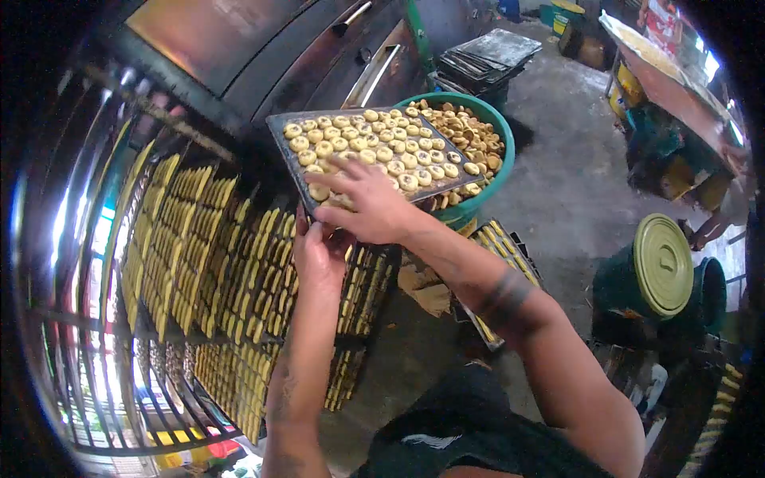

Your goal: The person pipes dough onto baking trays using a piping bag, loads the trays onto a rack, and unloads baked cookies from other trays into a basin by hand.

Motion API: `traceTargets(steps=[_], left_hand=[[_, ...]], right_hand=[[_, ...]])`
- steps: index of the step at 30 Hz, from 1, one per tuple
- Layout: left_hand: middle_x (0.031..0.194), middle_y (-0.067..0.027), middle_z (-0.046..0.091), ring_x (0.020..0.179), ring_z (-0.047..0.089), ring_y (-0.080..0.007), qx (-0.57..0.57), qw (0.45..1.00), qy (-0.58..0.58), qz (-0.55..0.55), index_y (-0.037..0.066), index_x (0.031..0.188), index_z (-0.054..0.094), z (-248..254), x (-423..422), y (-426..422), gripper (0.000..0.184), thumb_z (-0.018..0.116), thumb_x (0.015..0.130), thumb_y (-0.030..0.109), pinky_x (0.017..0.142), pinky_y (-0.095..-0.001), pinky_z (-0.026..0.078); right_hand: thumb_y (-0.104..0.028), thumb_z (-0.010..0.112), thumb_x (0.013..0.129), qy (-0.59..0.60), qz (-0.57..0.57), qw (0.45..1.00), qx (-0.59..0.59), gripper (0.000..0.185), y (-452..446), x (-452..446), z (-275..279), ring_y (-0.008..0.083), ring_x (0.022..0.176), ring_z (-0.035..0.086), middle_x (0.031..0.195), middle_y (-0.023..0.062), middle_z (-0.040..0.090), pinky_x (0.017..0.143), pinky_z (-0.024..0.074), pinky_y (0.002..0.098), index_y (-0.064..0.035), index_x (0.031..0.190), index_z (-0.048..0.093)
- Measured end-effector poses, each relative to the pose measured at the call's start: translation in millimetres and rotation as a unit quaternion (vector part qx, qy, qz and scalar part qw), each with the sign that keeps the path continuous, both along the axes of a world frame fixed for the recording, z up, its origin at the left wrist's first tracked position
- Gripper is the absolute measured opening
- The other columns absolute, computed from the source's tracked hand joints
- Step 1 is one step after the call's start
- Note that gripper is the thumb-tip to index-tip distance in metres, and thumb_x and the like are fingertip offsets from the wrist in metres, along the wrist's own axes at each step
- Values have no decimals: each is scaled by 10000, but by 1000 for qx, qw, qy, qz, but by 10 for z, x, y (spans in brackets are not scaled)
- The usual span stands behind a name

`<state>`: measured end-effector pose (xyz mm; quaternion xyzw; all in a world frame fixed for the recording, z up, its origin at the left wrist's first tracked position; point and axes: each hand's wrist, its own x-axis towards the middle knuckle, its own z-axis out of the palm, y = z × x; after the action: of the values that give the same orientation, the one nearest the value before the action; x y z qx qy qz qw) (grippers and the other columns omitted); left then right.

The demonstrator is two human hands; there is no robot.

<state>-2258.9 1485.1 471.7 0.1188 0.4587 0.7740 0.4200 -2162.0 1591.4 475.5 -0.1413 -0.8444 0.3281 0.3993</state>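
Note:
A dark baking tray (448,184) covered with rows of round, pale yellow cookies (343,144) is held up in front of me. My left hand (320,253) grips its near left corner from below, with the fingers partly hidden under the metal. Over the cookies at that same end lies my right hand (365,199), fingers spread and stretched out, holding nothing. The tray's far right end reaches over a large green tub (510,147) heaped with browner loose cookies (472,131). A few paler cookies lie near the tray's edge.
Left of me stands a rack with many trays of yellow cookies (247,295). Dark metal trays (494,52) are stacked behind the tub. More filled trays (510,251) sit low beside it. At right is a barrel with a yellow-green lid (664,265). Another person's hand (709,229) shows at the right edge.

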Motion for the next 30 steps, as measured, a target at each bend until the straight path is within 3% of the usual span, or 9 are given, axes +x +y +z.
traceTargets(steps=[1,3,8,14,19,24,28,29,30], left_hand=[[1194,-105,528,1007,584,-265,16,1000,-12,10,175,1397,320,6,-43,183,714,421,726,-46,746,-424,568],[1186,-103,528,1004,585,-262,-21,999,36,-11,179,1398,321,80,-154,354,725,420,718,-52,748,-429,570],[1190,-114,537,1009,586,-305,-64,995,65,-28,182,1356,388,6,-440,546,684,442,701,-7,775,-491,558],[1227,-159,517,989,596,-332,-65,997,49,-2,164,1391,360,134,-400,496,718,409,711,-62,738,-469,582],[1228,-164,519,973,602,-333,-90,994,69,-9,148,1386,370,310,-512,572,718,421,698,-50,726,-470,584],[1166,-162,552,940,610,-332,-119,987,102,-21,126,1362,395,638,-609,666,669,438,709,-17,730,-460,585],[1219,-144,532,1066,566,-317,-137,983,110,-61,129,1317,423,732,-679,749,611,446,719,9,805,-499,563],[1217,-148,531,1069,564,-318,-147,983,91,-55,127,1307,429,742,-667,773,595,442,724,9,820,-505,556],[1216,-151,531,1072,561,-319,-159,983,73,-47,125,1296,435,756,-648,789,579,437,729,9,835,-512,548]], right_hand=[[-489,543,840,-68,16,998,-7,502,86,-212,-14,433,1295,327,1418,126,396,1021,208,665,-276,1294,521],[-426,535,869,-65,-4,998,20,430,349,-441,-100,396,1293,339,1388,85,439,1044,223,586,-276,1272,545],[-274,661,766,60,60,994,68,356,828,-612,-374,333,1195,444,1253,119,523,1018,330,442,-183,1108,632],[-268,701,739,68,16,995,69,341,1336,-429,-900,339,1035,543,1111,132,573,879,454,429,-130,1041,621],[-319,718,756,52,-65,996,44,360,1569,-341,-1053,342,946,574,998,134,586,804,482,409,-110,1028,609],[-345,736,734,-21,-143,989,-27,469,1931,-225,-1145,357,1057,539,1114,148,571,892,455,433,-125,1119,585],[-368,708,750,-21,-185,982,-38,528,1910,-465,-917,374,1120,507,1230,170,535,963,417,440,-146,1206,561],[-428,650,779,-52,-197,977,-58,557,1767,-623,-820,373,1166,479,1285,182,499,1001,384,450,-164,1257,539],[-503,595,796,-28,-74,994,-70,611,1630,-633,-599,383,1216,438,1344,188,451,1032,345,470,-180,1307,505]])
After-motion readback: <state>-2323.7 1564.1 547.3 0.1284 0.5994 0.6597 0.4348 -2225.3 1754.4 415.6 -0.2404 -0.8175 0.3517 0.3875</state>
